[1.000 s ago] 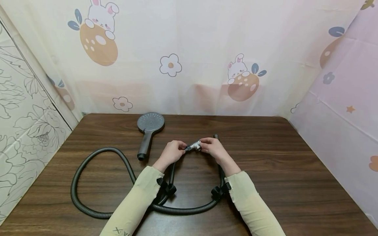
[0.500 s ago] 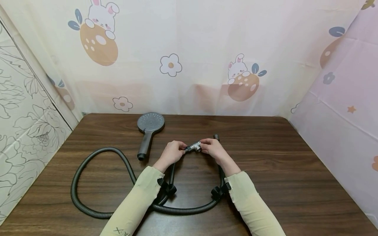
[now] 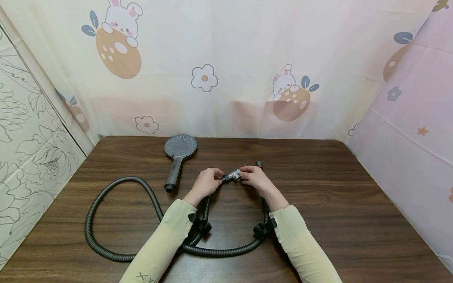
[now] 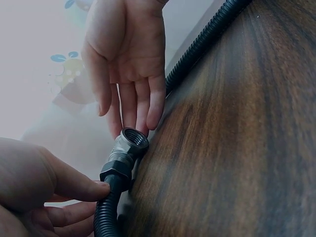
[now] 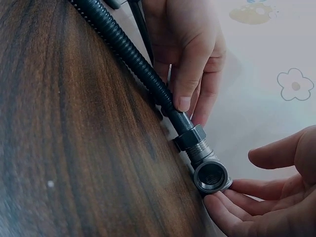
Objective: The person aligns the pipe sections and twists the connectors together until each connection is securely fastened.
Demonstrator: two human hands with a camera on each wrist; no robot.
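My left hand [image 3: 205, 183] pinches the dark ribbed shower hose [image 4: 108, 210] just behind its black nut [image 5: 191, 138], with the thumb laid along the hose. Joined to that nut is a silvery metal pipe fitting [image 3: 234, 175], its round threaded mouth facing the camera in both wrist views. Fingertips of my right hand [image 3: 256, 179] touch the far side of the fitting, while the thumb stands away from it in the right wrist view. A grey hand shower [image 3: 180, 147] lies left of my hands, face up.
The hose loops widely across the brown wooden table [image 3: 318, 188] on the left and passes under my left sleeve. Its other end [image 3: 259, 164] lies beyond my right hand. A patterned curtain [image 3: 240, 59] hangs behind the table.
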